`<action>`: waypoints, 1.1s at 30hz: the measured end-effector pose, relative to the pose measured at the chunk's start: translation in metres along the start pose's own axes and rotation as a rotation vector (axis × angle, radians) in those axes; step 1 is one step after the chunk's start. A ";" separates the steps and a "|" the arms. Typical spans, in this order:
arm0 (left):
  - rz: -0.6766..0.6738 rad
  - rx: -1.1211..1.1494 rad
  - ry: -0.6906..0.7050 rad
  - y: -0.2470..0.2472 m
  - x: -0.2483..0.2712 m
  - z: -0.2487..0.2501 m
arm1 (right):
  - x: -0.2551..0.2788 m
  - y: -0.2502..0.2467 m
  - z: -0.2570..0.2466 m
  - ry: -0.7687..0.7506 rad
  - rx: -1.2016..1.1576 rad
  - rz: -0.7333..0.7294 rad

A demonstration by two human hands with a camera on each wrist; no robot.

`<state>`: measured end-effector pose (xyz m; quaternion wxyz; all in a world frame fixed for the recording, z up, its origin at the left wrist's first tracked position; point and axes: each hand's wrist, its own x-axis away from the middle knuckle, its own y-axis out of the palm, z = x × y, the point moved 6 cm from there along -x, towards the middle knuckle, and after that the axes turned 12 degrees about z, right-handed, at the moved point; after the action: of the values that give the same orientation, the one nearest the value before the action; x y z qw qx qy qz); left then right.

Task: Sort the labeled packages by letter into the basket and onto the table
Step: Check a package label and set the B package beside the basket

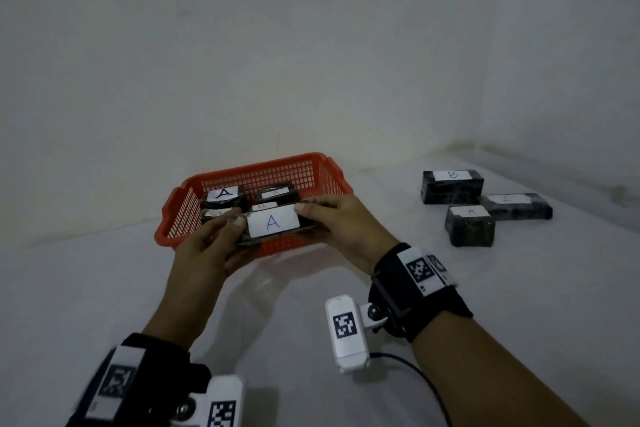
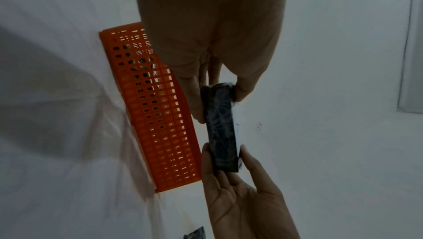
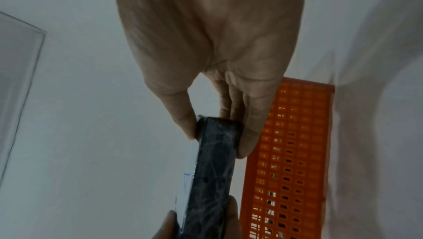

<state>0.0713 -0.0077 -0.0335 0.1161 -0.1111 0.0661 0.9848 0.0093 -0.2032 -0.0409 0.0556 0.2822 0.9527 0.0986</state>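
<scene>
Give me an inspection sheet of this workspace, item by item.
Surface: white table, bare in front.
Job's things: orange basket holds labelled packages, two reading A; held A package is over its near rim; three packages on the table at right, labelled B, A and one unclear.
Clutter: nothing seen.
Grippers: left hand and right hand each pinch an end of it.
Cables: black cable from the right wrist camera.
Surroundings: plain white walls.

Basket [image 1: 256, 180]: on the tabletop [image 1: 346, 288] ahead of you, left of centre.
In basket: two packages marked A [image 1: 225, 198] [image 1: 275, 193], side by side at the back.
Held package [image 1: 273, 224]: over the basket's near edge, between your left hand [image 1: 207, 246] and right hand [image 1: 343, 222].
Right: three packages [image 1: 452, 185] [image 1: 516, 206] [image 1: 469, 225] clustered on the tabletop, well apart from the basket.
</scene>
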 end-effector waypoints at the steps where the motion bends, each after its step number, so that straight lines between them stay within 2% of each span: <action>1: -0.007 -0.004 -0.010 0.003 0.000 -0.001 | 0.001 -0.004 -0.001 0.016 -0.006 0.007; 8: -0.150 -0.010 -0.129 0.068 0.005 0.004 | 0.007 -0.066 -0.024 0.097 -0.040 0.119; 16: -0.323 -0.026 -0.259 0.207 0.029 -0.002 | 0.029 -0.203 -0.058 0.154 -0.053 0.311; 21: -0.352 -0.030 -0.297 0.281 0.052 -0.003 | 0.042 -0.277 -0.077 0.158 -0.009 0.422; 24: -0.414 -0.209 -0.161 0.324 0.058 -0.001 | 0.044 -0.315 -0.087 0.157 0.008 0.510; 27: -0.539 -0.629 0.217 0.365 0.058 0.004 | 0.048 -0.346 -0.094 0.157 0.043 0.589; 30: -0.628 -0.831 0.340 0.394 0.063 -0.005 | 0.052 -0.373 -0.089 0.182 0.092 0.665; 33: -0.679 -0.849 0.277 0.415 0.075 -0.022 | 0.055 -0.395 -0.076 0.211 0.147 0.726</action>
<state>-0.0966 -0.3953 -0.0295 0.3621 -0.2916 -0.3612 0.8083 -0.2569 -0.5089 -0.0561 -0.1017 0.5928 0.7957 0.0716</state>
